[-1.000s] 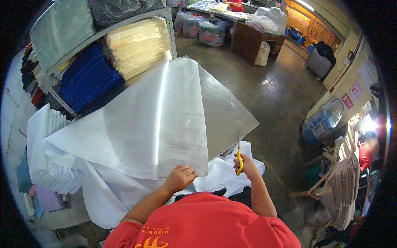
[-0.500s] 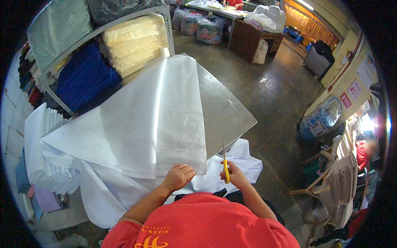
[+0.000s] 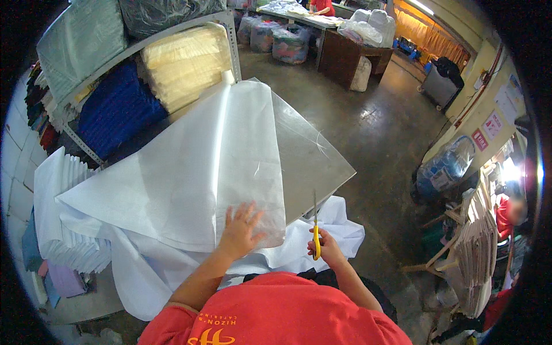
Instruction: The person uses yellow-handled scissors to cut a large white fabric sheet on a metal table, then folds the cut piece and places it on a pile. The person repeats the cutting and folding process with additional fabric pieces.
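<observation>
White cloth lies over a grey-topped table, with a lengthwise fold ridge down its middle. My left hand rests flat on the cloth's near right part, fingers spread. In my right hand is a pair of scissors with yellow handles, the blades pointing away from me. The scissors are just off the table's near right edge, above white cloth that hangs down there. A few loose white threads lie on the bare tabletop. More white cloth bunches below the near edge.
At left, a stack of folded white cloth stands beside the table. A metal shelf beyond holds wrapped cream and blue fabric. To the right are a wrapped blue container and a wooden rack. A person in red sits at far right.
My left hand has moved forward and left from the cloth's near edge, and its fingers have spread flat on it. The scissors have turned slightly more upright in my right hand.
</observation>
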`<move>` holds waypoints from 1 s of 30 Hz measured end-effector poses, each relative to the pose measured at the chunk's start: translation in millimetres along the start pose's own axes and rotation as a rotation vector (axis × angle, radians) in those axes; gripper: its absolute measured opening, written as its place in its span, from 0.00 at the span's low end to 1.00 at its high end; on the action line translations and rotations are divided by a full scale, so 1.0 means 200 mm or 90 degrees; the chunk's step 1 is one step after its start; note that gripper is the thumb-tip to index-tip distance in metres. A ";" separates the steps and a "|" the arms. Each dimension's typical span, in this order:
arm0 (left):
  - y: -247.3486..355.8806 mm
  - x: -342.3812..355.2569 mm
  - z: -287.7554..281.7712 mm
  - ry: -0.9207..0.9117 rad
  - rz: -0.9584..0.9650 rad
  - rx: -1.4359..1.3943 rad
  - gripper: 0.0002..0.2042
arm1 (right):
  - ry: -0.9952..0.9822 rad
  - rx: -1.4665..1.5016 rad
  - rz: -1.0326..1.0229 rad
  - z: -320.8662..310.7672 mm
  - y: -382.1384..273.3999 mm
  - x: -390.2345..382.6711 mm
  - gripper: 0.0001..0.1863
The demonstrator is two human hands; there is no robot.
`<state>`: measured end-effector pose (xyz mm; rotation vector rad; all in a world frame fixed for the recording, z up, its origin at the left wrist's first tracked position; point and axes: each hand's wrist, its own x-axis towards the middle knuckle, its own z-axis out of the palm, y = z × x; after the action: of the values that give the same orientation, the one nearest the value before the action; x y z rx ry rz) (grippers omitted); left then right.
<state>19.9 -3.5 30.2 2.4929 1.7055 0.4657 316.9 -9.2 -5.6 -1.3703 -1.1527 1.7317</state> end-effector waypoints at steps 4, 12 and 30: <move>-0.14 0.10 -0.09 -0.013 -0.140 0.163 0.31 | 0.006 -0.023 0.012 -0.02 0.01 -0.01 0.26; -0.28 0.14 -0.02 -0.184 -0.342 0.107 0.35 | 0.003 0.001 0.007 -0.06 0.05 -0.02 0.26; -0.27 0.24 0.00 -0.094 -0.246 0.152 0.34 | -0.042 0.012 -0.023 -0.06 0.04 0.07 0.28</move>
<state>-12.4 60.9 26.5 2.1827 2.2173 0.0439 325.2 2.7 -20.2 -1.2809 -1.1870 1.7699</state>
